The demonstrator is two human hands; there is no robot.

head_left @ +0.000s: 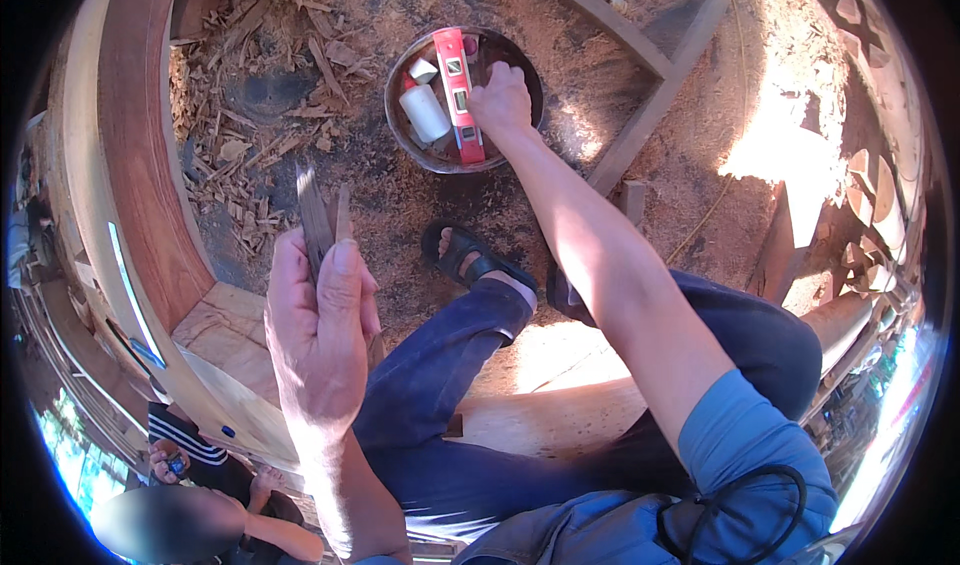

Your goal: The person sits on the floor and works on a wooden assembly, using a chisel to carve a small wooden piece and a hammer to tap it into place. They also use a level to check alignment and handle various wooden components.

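My left hand [325, 310] is closed around thin strips of wood [317, 215], whose splintered ends stick up past the thumb. Out in front, my right arm reaches over a round metal basin [398, 143] on the ground. Its fingers are curled down inside the basin's right part, so my right hand [503, 101] looks closed, but whatever it grips is hidden. Just left of that hand, a red spirit level [449, 61] leans across the basin. Beside the level lie a white cylindrical bottle [425, 115] and a small white block [423, 71].
Wood chips [240, 155] and sawdust cover the ground. Joined wooden beams [665, 90] lie beyond the basin to the right. A long curved timber piece [135, 145] runs along the left. Another person [190, 500] is at the lower left, holding a small device [176, 463].
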